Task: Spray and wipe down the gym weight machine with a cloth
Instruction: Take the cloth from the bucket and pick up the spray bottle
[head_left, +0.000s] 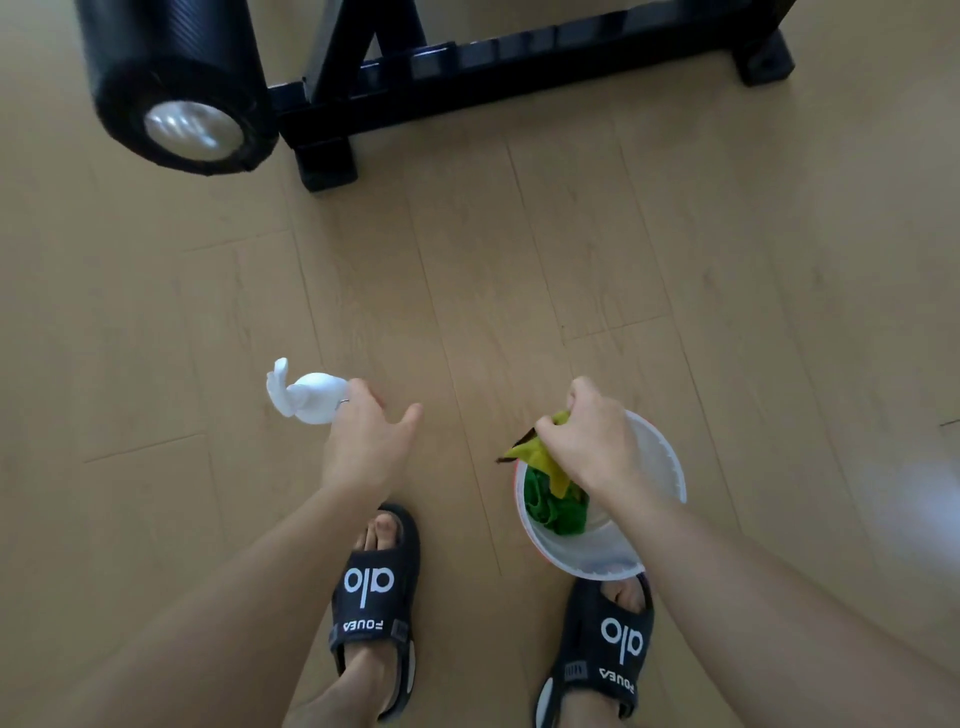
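My left hand (363, 436) reaches to a white spray bottle (311, 397) low over the wooden floor. Its fingertips touch the bottle's body and the thumb is spread away to the right. My right hand (587, 441) pinches a yellow cloth (540, 452) at the rim of a white bucket (670, 467); a green cloth (550, 506) lies bunched inside the bucket. The gym machine's black frame (467, 67) runs along the floor at the top. Its black padded roller (182, 93), with a silver end cap, juts out at the top left.
My feet in black sandals (376, 587) stand at the bottom, the right one just behind the bucket. A black foot (327, 163) of the frame sticks out toward me. Light wooden floor (519, 286) lies between me and the machine.
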